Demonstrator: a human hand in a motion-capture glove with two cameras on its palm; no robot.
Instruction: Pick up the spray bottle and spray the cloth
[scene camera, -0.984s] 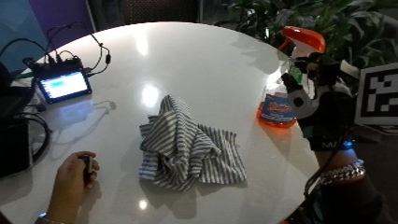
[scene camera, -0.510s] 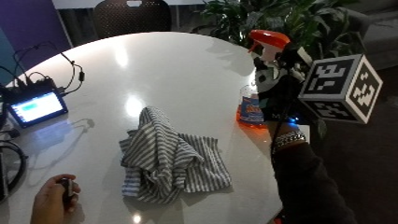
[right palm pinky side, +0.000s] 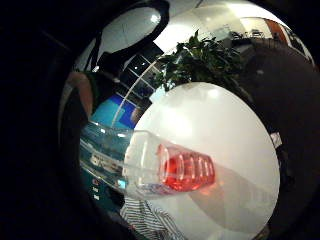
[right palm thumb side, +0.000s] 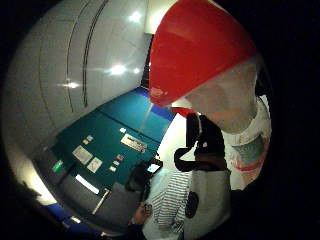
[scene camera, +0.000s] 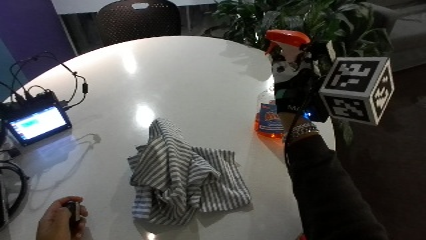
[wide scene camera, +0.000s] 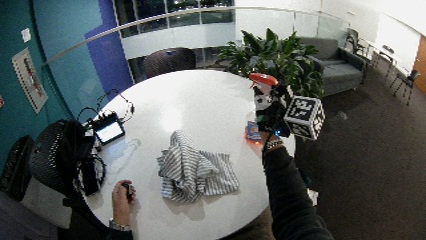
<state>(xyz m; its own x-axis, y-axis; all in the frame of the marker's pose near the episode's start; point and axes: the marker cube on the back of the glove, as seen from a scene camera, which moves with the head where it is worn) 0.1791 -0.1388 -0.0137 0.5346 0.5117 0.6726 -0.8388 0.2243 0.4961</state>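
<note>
Outside view: hands (scene camera: 293, 92) grip spray bottle (scene camera: 271, 117), fingers seemingly hidden.

Round white table (wide scene camera: 200, 95), teal wall (wide scene camera: 56, 60), plant (wide scene camera: 276, 55), grey sofa (wide scene camera: 336, 62).

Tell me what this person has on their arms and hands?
The right hand wears a black glove, with a metal bracelet at the wrist and a dark long sleeve behind it. The left hand is bare, with what looks like a watch on its wrist.
</note>
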